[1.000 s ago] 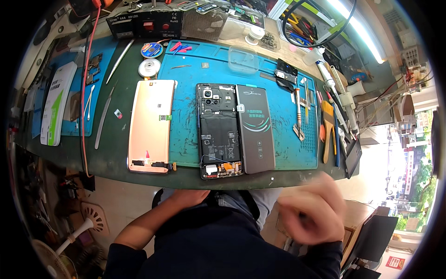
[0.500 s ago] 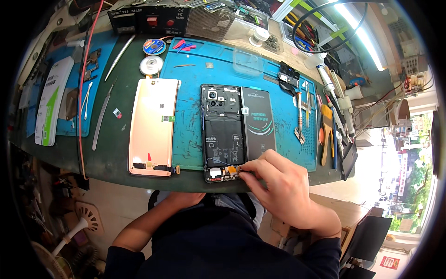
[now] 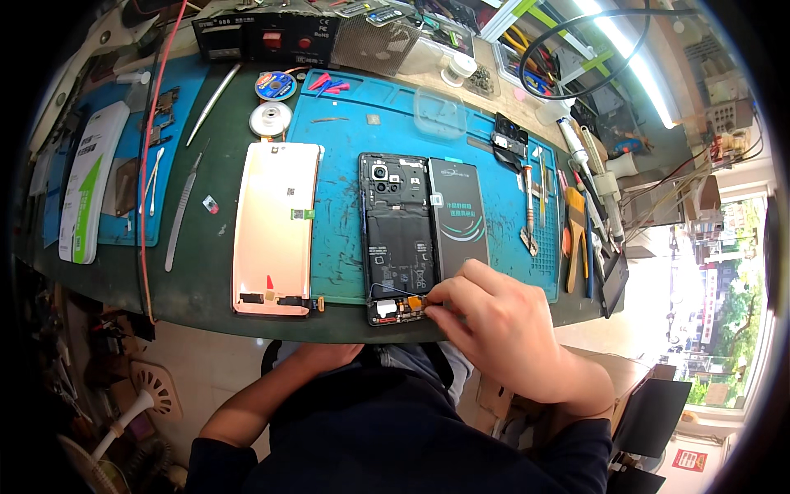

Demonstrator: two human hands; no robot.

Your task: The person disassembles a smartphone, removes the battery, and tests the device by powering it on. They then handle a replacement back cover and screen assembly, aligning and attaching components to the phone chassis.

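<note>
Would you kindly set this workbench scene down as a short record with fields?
Setting: green workbench with a blue mat on it
Right hand: right hand with fingertips at the lower end of the opened phone
Left hand: left hand low under the bench edge, touching nothing that shows
Beside the phone: black battery on its right, pink-gold panel on its left
Tools: tweezers to the left, screwdriver to the right

Glossy copper screen panel, matt blue rubbery mat, metal tweezers
</note>
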